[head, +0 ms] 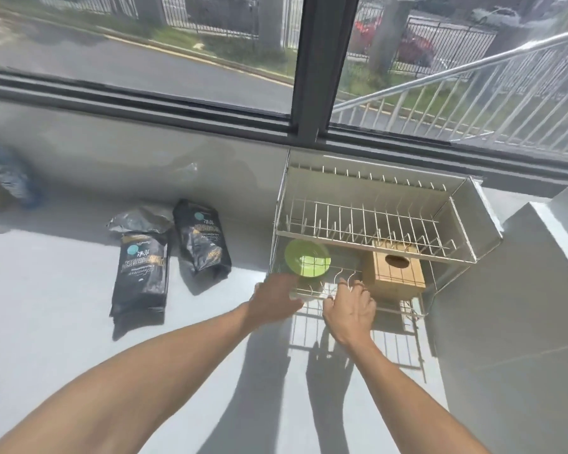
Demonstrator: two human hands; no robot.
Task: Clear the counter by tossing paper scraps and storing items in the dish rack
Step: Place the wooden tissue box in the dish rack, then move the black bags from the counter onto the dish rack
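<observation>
Both hands rest at the dish rack's (374,221) front lower edge: left hand (276,294) at the green bowl (307,257), grip hidden; right hand (350,311) loosely spread, empty. The black bags (141,273) lie on the desk (63,306) to the left, long axes pointing away, nearer the left hand.

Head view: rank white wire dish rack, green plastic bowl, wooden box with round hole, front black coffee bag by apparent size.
1. White wire dish rack
2. Front black coffee bag
3. Wooden box with round hole
4. Green plastic bowl, partly hidden, so close to the box

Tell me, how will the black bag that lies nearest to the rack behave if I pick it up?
The black bag looks full and bulging, so probably hefty. Its creased foil skin suggests it will sag and may slip.
</observation>
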